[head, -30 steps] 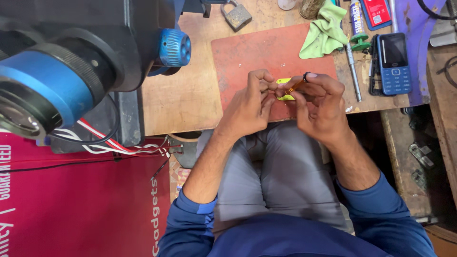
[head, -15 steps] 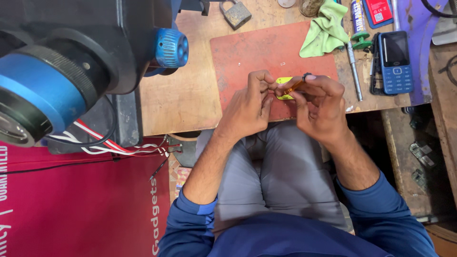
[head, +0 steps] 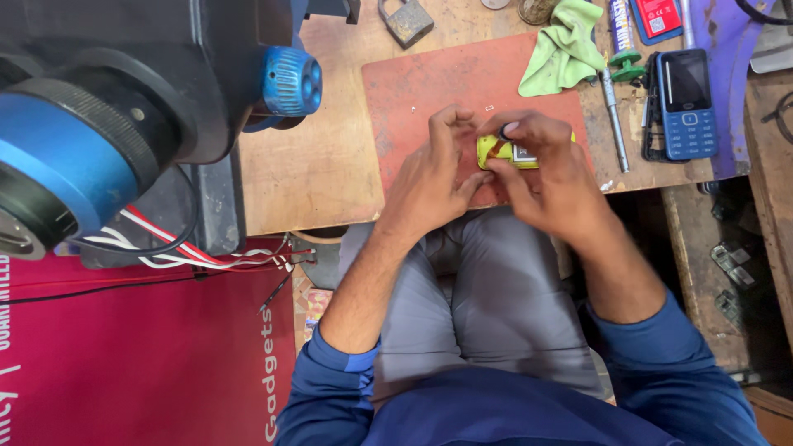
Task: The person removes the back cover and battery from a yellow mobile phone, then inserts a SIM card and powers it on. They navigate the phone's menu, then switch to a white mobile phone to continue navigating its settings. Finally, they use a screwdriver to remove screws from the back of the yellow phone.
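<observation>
Both of my hands meet over a red-brown mat (head: 429, 91) on a wooden bench. My left hand (head: 434, 177) pinches the left end of a small yellow part (head: 505, 153), fingers curled around it. My right hand (head: 549, 169) covers the same part from the right, thumb and fingers pressed on it. The part is mostly hidden under my fingers; a pale patch shows on it.
A blue keypad phone (head: 681, 103) lies on a purple sheet at the right. A green cloth (head: 566, 45), a thin metal tool (head: 613, 116) and a padlock (head: 406, 21) lie near the mat. A large black and blue machine (head: 107, 124) with wires stands at the left.
My hands have turned the yellow part, so more of its flat yellow face shows. My right hand's fingers have shifted over its top. The view shifted slightly.
</observation>
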